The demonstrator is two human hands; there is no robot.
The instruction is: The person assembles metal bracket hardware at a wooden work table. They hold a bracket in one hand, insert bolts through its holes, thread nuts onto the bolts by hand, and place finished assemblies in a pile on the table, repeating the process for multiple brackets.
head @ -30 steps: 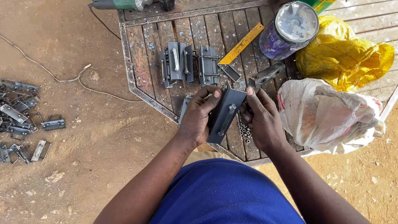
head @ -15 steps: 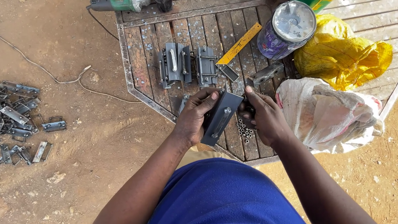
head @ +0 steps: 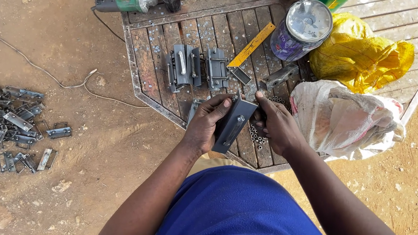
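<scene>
Head view, left hand: the left hand (head: 208,125) has its fingers (head: 220,106) clenched around the upper end of a dark steel latch body (head: 232,124), holding it tilted above the near edge of the counter (head: 156,61).
Head view, right hand: the right hand (head: 276,124) meets the latch body's right edge, thumb pressed to it; whether its fingers pinch a small part there cannot be told.
Where the piece is: lifted off the slatted steel counter, between both hands, over a scatter of small steel bushings (head: 257,134).
Change: over the last second the latch body has turned slightly and its upper end sits a little higher; both hands have kept their grip, so the fitting work at its right edge goes on.
On the counter: two finished latch assemblies (head: 197,69), a yellow rule (head: 252,44), a purple paint tin (head: 299,29), a yellow bag (head: 362,53), a white sack (head: 348,120), a green angle grinder (head: 126,2).
On the ground: a heap of steel latch parts (head: 2,118) well apart to the left.
</scene>
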